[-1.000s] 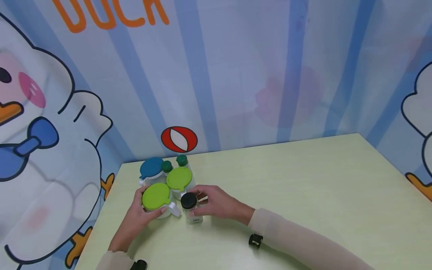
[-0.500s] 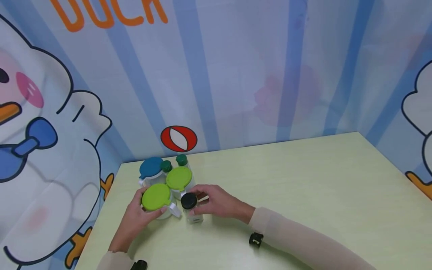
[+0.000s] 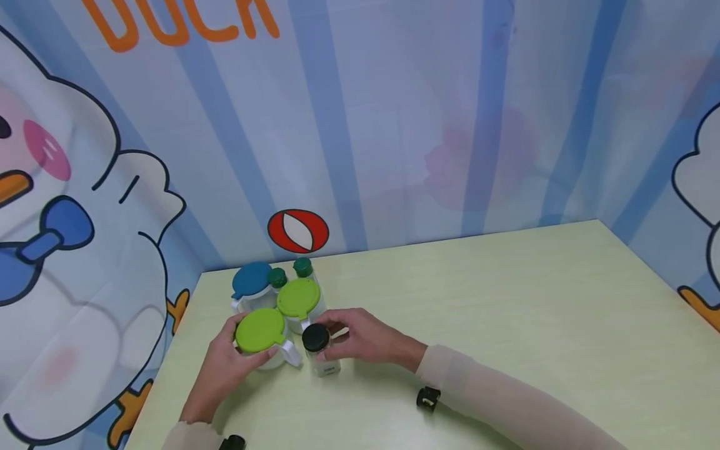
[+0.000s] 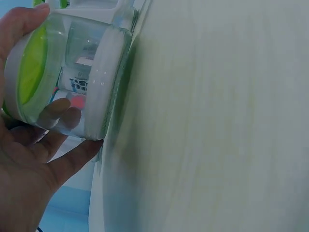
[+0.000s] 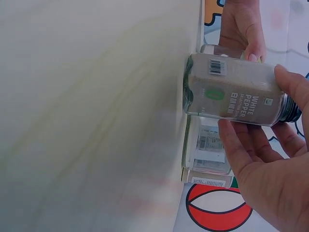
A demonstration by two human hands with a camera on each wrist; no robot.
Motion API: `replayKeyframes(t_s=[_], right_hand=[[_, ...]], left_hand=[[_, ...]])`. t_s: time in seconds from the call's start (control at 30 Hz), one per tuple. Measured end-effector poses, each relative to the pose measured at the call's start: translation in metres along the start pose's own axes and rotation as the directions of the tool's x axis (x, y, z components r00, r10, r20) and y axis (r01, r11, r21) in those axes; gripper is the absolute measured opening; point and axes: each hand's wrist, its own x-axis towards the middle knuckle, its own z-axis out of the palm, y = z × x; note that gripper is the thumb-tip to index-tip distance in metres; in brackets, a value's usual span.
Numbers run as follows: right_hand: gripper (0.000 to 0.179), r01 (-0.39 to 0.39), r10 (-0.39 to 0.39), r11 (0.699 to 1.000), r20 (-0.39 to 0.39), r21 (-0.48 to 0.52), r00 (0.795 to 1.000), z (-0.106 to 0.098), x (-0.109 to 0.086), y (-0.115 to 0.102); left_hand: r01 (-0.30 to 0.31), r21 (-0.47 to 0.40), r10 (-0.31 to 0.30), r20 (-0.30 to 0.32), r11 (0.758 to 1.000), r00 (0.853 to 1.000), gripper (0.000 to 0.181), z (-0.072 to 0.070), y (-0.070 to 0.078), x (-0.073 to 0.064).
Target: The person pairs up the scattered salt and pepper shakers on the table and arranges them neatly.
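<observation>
- Right hand (image 3: 368, 337) grips the pepper jar (image 5: 234, 89), squarish, clear, holding pale powder.
- Left of the pepper jar, left hand (image 3: 225, 362) grips a round, see-through, green-lidded jar (image 3: 260, 329).

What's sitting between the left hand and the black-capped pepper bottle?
The head view shows it: the front green-lidded jar, gripped by the left hand, with its white handle jutting toward the pepper bottle.
</observation>
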Motion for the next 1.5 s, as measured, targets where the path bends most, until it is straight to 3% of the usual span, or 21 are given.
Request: replayKeyframes(t_s=[0.43,0.73,1.27,1.5], right_hand=[[0.040,-0.007,0.007,1.000,0.002,0.002,1.000,-0.009,-0.009,-0.001],[0.041,0.023,-0.023,1.000,-0.033,-0.004,0.999,-0.030,-0.021,-0.009],[0.039,0.014,-0.015,1.000,-0.083,-0.021,0.996,-0.056,-0.049,-0.011],[0.039,0.007,-0.008,1.000,-0.098,-0.014,0.995,-0.062,-0.061,-0.010]], left_hand=[[-0.071,-0.041,0.072,0.009,0.997,0.997,0.099,-0.003,0.008,-0.004],[-0.120,-0.025,0.120,0.019,0.993,0.993,0.095,-0.001,0.023,-0.007],[-0.252,-0.077,0.256,0.047,0.965,0.966,0.086,-0.001,0.046,-0.015],[-0.264,-0.077,0.270,0.069,0.961,0.960,0.088,0.002,0.051,-0.019]])
